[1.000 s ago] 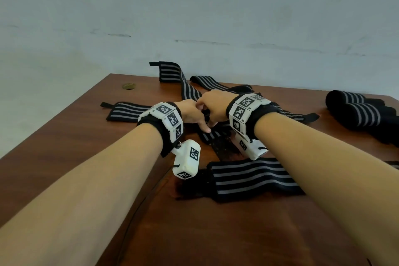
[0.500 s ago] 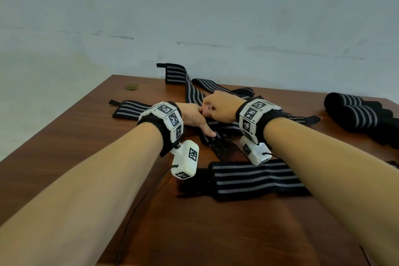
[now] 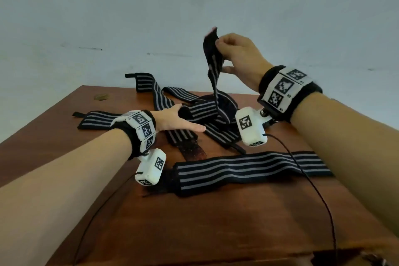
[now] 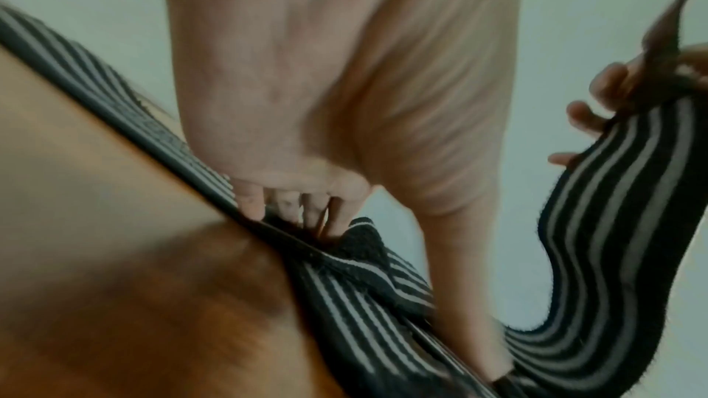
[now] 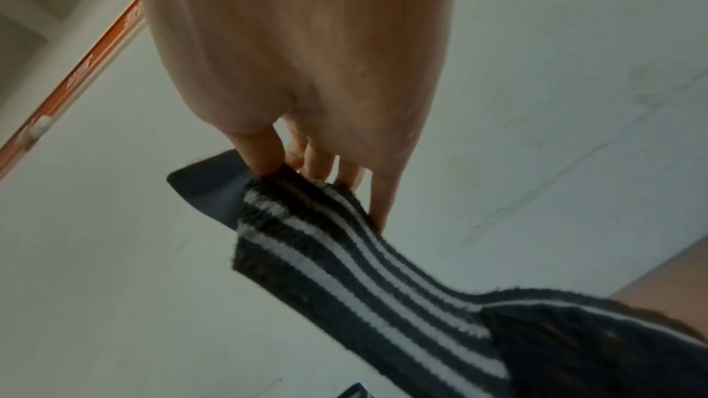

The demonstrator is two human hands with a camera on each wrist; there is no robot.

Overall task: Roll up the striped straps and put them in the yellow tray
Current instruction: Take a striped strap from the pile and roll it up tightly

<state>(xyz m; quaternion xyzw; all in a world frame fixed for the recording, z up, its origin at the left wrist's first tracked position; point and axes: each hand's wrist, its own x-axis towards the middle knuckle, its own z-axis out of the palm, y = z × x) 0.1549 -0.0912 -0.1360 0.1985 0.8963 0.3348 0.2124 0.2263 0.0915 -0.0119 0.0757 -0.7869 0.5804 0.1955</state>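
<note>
On the brown wooden table (image 3: pixel 216 222), a loose pile of striped straps (image 3: pixel 200 110) lies near the far edge, black knitted elastic with pale grey lengthwise stripes, flat bands crossing one another. No tray shows in any view; nothing here sits in a container.

Right hand (image 3: pixel 239 58): raised above the pile, fingers and thumb pinching the upper end of one lifted strap (image 3: pixel 212 67). Strap hangs down, twisted, its lower part running into the pile. Right wrist view confirms: fingertips (image 5: pixel 264 159) clamped on the ribbed striped band where it meets a smooth plain black end tab (image 5: pixel 210 189).

Left hand (image 3: pixel 172 121): low, fingers straight and spread, laid flat on the pile, pressing straps against the table. Left wrist view: fingertips (image 4: pixel 253 202) rest on striped fabric at a fuzzy black patch, blurred.

The two hands are well apart, one high, one low.

Nearer the camera, a long strap (image 3: pixel 248 168) lies flat and straight across the table, apart from the pile. A dark rough-looking tab (image 3: pixel 192 149) pokes out of the pile toward it. Another strap (image 3: pixel 95 120) lies flat left of the pile, partly behind the left wrist.

Small round spot (image 3: pixel 101 97) near the far left corner: too small to identify. White wall (image 3: pixel 194 6) behind.
</note>
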